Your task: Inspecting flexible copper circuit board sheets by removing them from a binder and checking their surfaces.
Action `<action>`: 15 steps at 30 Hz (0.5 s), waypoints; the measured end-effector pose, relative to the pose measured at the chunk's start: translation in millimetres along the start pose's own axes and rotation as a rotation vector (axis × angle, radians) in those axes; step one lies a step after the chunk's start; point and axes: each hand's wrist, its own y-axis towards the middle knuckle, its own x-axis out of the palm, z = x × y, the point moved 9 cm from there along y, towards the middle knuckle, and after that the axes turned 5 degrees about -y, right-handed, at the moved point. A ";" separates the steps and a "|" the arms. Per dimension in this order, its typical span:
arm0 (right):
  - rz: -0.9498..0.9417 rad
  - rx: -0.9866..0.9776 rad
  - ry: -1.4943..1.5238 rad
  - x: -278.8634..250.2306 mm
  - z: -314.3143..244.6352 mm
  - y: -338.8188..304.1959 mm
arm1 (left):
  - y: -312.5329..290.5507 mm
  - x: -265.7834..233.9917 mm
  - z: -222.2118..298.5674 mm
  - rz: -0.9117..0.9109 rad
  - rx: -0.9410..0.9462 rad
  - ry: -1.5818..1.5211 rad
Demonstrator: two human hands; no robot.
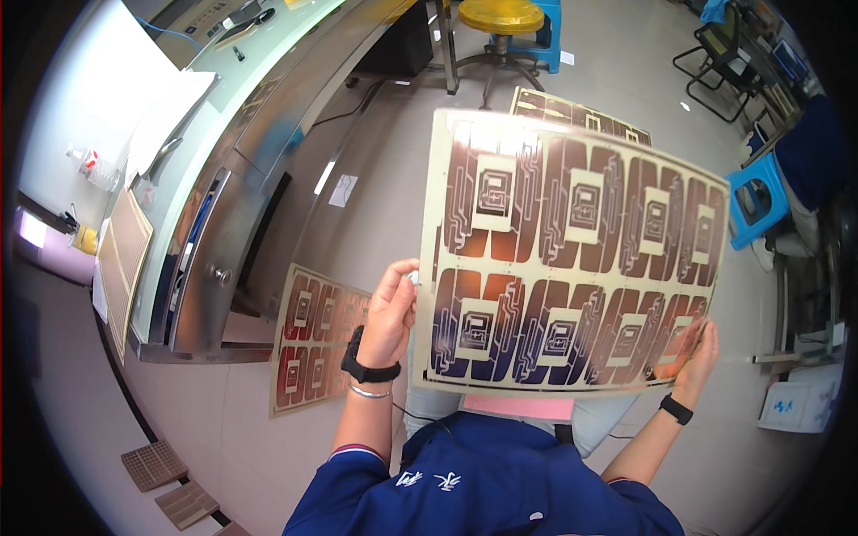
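A large printed circuit board panel (529, 268), cream with rows of copper-brown patterns, is held tilted up before me, above my lap. My left hand (391, 304) is closed at its left edge. A small whitish bit (414, 278) shows at those fingertips, too small to name. My right hand (700, 362) grips the lower right edge, its fingers partly hidden by the panel. Beyond the top edge shows part of another patterned panel (581, 114). A further similar panel (308, 335) stands tilted left of my left forearm. Some pink material (527, 408) lies under the held panel.
On the left is a metal workbench (210, 277) with a pale top, papers and a plastic bottle (94, 168). A yellow round stool (500, 16) stands ahead. A blue plastic stool (758, 201) and a seated person (809, 161) are at right. Brown panels (154, 464) lie at lower left.
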 end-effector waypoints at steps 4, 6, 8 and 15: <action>-0.083 -0.259 -0.040 -15.7 -18.6 11.4 | -1.5 30.9 37.0 -0.006 0.283 0.185; -0.059 -0.455 0.014 -17.7 -45.8 12.7 | -1.0 37.2 40.0 -0.034 0.365 0.199; -0.061 -0.419 0.108 -1.4 -58.8 14.1 | -4.4 38.4 42.5 -0.068 0.480 0.216; -0.314 -0.158 0.482 51.9 -51.3 -7.4 | 0.4 36.3 -5.3 -0.064 0.245 0.075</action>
